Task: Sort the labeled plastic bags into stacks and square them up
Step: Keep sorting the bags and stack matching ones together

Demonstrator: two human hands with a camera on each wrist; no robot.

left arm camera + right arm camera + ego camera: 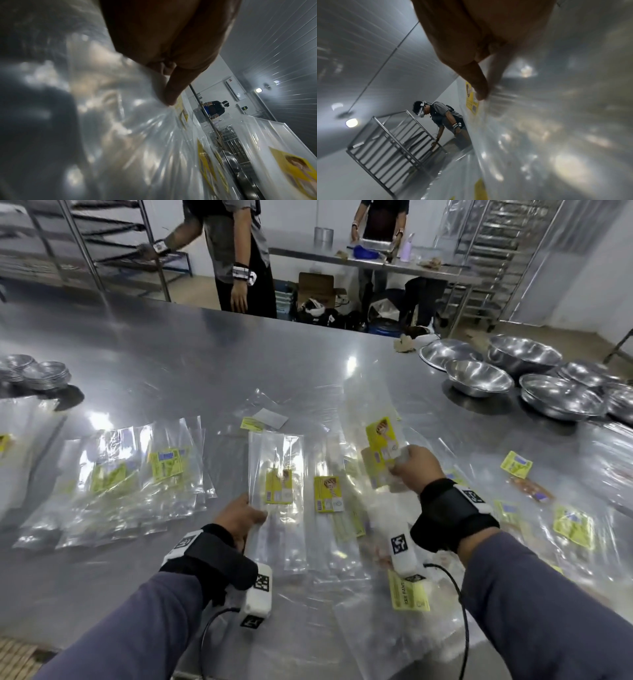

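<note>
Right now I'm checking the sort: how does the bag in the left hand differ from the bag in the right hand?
The left-hand bag lies flat on the steel table, held at its edge; the right-hand bag is lifted and tilted. The left-hand bag shows one yellow label lower down; the right-hand bag's label sits just above the fingers, and overlapping labels suggest several bags. Both are clear plastic with yellow labels.

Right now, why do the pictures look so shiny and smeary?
Head view: ceiling lights bounce off the steel table and the clear plastic bags, making white glare; the edges bend from the wide lens. Left wrist view: the left hand sits dark and close, the plastic beside it blurred. Right wrist view: the right hand is soft, and the bag smears into streaks.
</note>
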